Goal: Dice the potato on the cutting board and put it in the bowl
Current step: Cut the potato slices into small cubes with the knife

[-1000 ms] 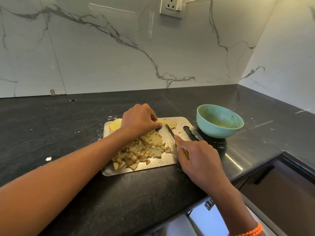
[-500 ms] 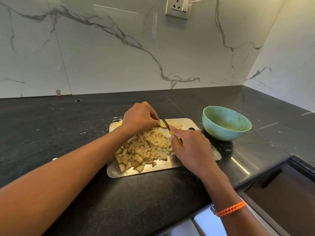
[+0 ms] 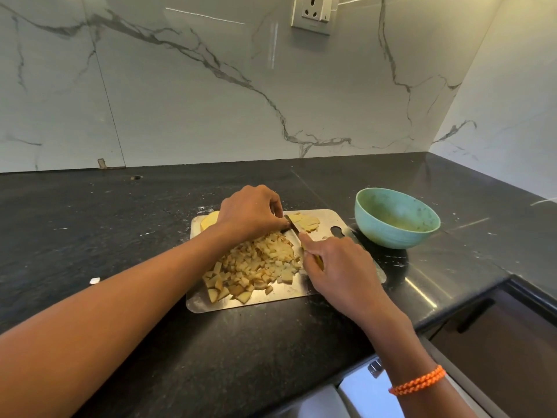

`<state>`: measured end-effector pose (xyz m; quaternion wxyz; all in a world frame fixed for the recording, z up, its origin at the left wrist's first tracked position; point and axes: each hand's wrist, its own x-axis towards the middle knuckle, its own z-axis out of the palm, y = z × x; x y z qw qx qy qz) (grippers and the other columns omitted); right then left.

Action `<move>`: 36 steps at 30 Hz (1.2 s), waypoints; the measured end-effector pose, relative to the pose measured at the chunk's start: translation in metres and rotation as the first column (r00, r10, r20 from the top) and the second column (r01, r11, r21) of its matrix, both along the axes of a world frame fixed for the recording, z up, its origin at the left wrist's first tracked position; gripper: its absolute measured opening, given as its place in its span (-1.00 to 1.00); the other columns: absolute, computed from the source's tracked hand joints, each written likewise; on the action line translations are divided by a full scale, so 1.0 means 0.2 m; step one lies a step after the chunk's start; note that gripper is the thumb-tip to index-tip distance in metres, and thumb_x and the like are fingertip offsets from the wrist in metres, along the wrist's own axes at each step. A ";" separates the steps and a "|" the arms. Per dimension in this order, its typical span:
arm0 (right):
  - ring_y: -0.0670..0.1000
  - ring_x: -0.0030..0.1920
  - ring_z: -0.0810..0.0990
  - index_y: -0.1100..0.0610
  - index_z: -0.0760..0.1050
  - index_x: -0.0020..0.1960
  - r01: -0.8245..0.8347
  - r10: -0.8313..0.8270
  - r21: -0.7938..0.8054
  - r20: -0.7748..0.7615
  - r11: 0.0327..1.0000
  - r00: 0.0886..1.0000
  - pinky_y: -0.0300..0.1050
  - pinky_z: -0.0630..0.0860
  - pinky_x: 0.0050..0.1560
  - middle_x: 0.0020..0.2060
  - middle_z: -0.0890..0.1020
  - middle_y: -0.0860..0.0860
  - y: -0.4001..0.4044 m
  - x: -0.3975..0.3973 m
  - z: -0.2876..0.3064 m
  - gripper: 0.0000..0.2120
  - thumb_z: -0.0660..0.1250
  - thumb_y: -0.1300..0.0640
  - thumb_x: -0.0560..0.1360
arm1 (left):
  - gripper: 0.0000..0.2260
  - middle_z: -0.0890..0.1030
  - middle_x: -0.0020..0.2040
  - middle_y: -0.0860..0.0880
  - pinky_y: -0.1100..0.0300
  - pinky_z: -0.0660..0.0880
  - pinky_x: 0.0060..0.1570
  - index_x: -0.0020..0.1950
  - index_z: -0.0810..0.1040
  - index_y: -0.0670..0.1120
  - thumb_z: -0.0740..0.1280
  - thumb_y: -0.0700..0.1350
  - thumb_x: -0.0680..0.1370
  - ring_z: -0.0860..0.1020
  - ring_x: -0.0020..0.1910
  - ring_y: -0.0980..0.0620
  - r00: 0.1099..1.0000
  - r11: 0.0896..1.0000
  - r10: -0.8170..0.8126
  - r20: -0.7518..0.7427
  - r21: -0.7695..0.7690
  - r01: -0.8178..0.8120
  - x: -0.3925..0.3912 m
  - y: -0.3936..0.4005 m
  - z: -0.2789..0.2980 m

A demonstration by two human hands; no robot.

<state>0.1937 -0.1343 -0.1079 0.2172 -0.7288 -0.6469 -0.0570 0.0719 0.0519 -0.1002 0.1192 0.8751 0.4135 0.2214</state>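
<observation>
White marble-patterned wall panels with grey veins rise behind a black stone countertop (image 3: 90,236), and a wall socket (image 3: 313,13) sits high on the far wall. On the counter lies a metal cutting board (image 3: 256,301), its long side running left to right, with a handle cut-out (image 3: 337,231) at its far right end. A heap of diced potato (image 3: 256,267) covers the middle and near-left part of the board, the cubes pale yellow with some brown-skinned edges. The left hand (image 3: 250,215) reaches over the far side of the board with its fingers curled down, pressing on the piece being cut; the uncut part of that potato (image 3: 209,221) pokes out from under the hand at the far left corner of the board. Just right of the left fingertips, a few thin potato slices (image 3: 306,222) lie flat at the far edge. The right hand (image 3: 337,267) grips the yellow handle of a knife (image 3: 294,226), fingers wrapped round it and the index finger stretched along the top; the dark blade points away toward the far edge and stands between the left fingertips and the slices, touching the board there. The diced heap lies directly left of the right hand and on the near side of the left hand. A light green bowl (image 3: 376,233) stands on the counter just beyond the right end of the board, well right of both hands; no potato cubes can be made out inside. An orange braided wristband (image 3: 417,384) circles the right wrist. A small white scrap (image 3: 95,280) lies on the counter left of the board.
</observation>
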 end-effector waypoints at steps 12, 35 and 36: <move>-0.12 -0.44 0.36 -0.11 0.47 0.46 0.049 -0.033 0.133 -0.122 0.990 0.992 -0.15 0.23 -0.38 -0.48 0.45 -0.20 -0.09 0.05 -0.01 -0.62 0.26 0.00 0.66 | -0.82 0.68 -0.15 0.17 0.05 0.68 -0.05 -0.02 0.75 0.09 0.54 0.17 0.51 0.63 -0.16 0.17 0.998 0.998 -0.027 0.063 -0.055 0.030 -0.02 0.04 0.02; -0.22 -0.36 0.49 -0.13 0.46 0.45 -0.066 0.067 0.014 -0.149 0.998 0.986 -0.21 0.19 -0.41 -0.48 0.50 -0.34 -0.02 0.09 -0.02 -0.64 0.26 0.00 0.66 | -0.82 0.65 -0.15 0.19 0.19 0.56 -0.22 -0.06 0.70 0.11 0.53 0.19 0.50 0.60 -0.17 0.16 1.000 0.999 -0.005 -0.005 0.035 0.005 0.00 0.02 0.00; -0.22 -0.36 0.48 -0.13 0.45 0.45 -0.066 0.067 0.013 -0.147 0.998 0.987 -0.19 0.19 -0.41 -0.48 0.49 -0.38 -0.05 0.10 -0.02 -0.64 0.26 -0.01 0.66 | -0.81 0.65 -0.15 0.19 0.20 0.56 -0.22 -0.06 0.70 0.11 0.53 0.20 0.50 0.60 -0.17 0.16 1.000 1.000 -0.006 -0.008 0.030 0.006 0.00 0.02 0.00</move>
